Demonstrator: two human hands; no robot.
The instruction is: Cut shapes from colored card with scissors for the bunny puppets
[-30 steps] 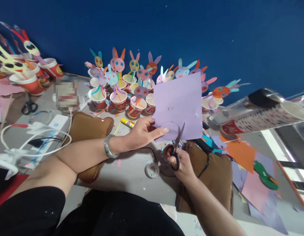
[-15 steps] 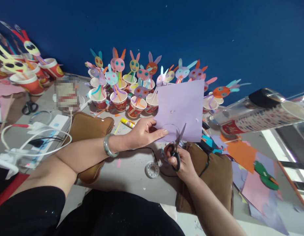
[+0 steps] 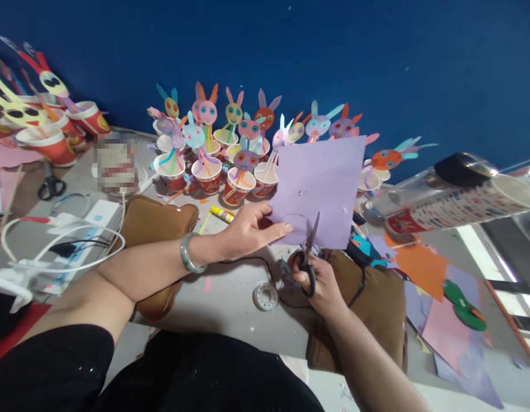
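Pinched at its lower left corner by my left hand [image 3: 251,232], a sheet of purple paper [image 3: 322,177] is held up off the table. A curved outline is drawn on its lower part. My right hand [image 3: 320,280] has its fingers through the handles of black-handled scissors [image 3: 310,252]. Their blades point upward at the sheet's lower edge, to the right of the outline. My left thumb lies flat on the front of the paper; the fingers behind it are partly hidden.
Paper cups [image 3: 207,174] with paper rabbit figures line the blue wall. A glue stick [image 3: 222,214] lies behind my left wrist. Brown cushions [image 3: 371,315] sit under both forearms. A white roll [image 3: 265,296], a power strip [image 3: 87,234], a tilted clear container [image 3: 453,194] and coloured paper [image 3: 421,266] surround them.
The purple sheet has turned slightly, its upper right corner shifting right. The scissor blades look closer together than before. Both hands stay almost in place.
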